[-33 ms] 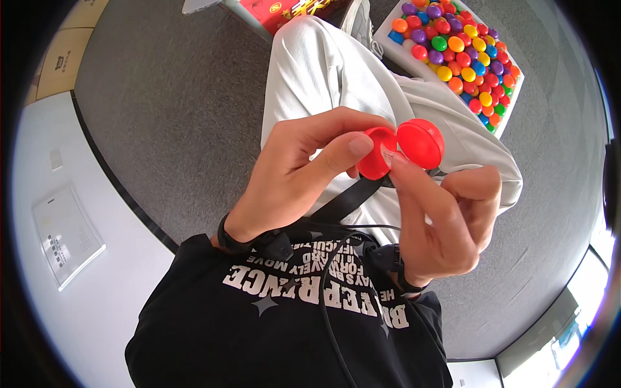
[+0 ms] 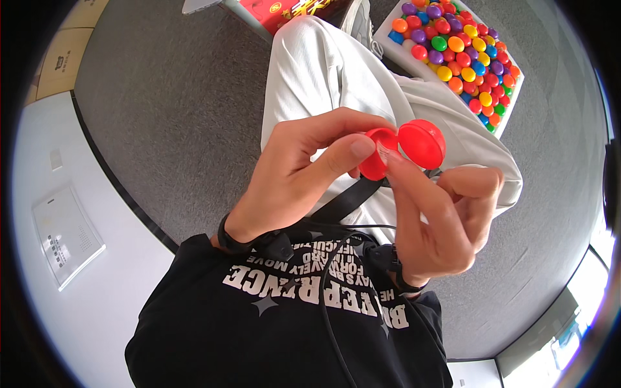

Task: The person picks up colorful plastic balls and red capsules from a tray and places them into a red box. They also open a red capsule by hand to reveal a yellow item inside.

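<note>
Over my lap, my left hand grips a red plastic capsule ball by one half, thumb on its rim. The ball is split into two hollow halves, joined at the edge, and the other half hangs open to the right. A small white slip of paper with fine print sits inside the held half. Closed in a pinch, my right hand has its thumb and index fingertips at the slip's lower end, by the rim. Its other fingers are curled.
A white tub full of many-coloured balls stands at the far right beside my leg. A red box lies at the far edge, near a grey shoe. Cardboard boxes stand far left, by a white wall. A black cable crosses my shirt.
My right fingertips have shifted slightly left, further into the held half, and less of the paper slip shows. The open half has moved a touch to the right.
</note>
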### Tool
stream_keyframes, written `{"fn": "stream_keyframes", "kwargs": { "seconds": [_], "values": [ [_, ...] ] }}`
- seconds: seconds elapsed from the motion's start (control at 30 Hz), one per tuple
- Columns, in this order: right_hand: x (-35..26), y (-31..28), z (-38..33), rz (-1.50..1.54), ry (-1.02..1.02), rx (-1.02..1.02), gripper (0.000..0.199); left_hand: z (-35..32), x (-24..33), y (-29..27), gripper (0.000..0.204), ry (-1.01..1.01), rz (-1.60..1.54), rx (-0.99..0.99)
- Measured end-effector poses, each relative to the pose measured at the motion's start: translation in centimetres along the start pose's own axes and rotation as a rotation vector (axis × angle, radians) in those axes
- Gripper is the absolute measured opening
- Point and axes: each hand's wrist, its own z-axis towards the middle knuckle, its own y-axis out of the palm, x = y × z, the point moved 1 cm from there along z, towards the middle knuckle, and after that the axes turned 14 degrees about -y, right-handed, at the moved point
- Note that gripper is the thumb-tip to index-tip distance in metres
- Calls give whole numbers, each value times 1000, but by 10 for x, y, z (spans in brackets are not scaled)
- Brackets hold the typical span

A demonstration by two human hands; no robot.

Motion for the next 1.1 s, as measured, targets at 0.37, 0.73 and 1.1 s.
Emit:
{"fn": "stream_keyframes", "kwargs": {
  "seconds": [0.37, 0.73, 1.1],
  "values": [
    [-6, 10, 5, -263, -60, -127, 18, 1, 5, 0, 31, 39, 87, 45],
    [12, -1, 2, -81, -187, -158, 34, 3, 1, -7, 31, 21, -24, 130],
    [23, 13, -2, 222, -15, -138, 90, 3, -6, -12, 34, 21, -146, 58]
  ]
}}
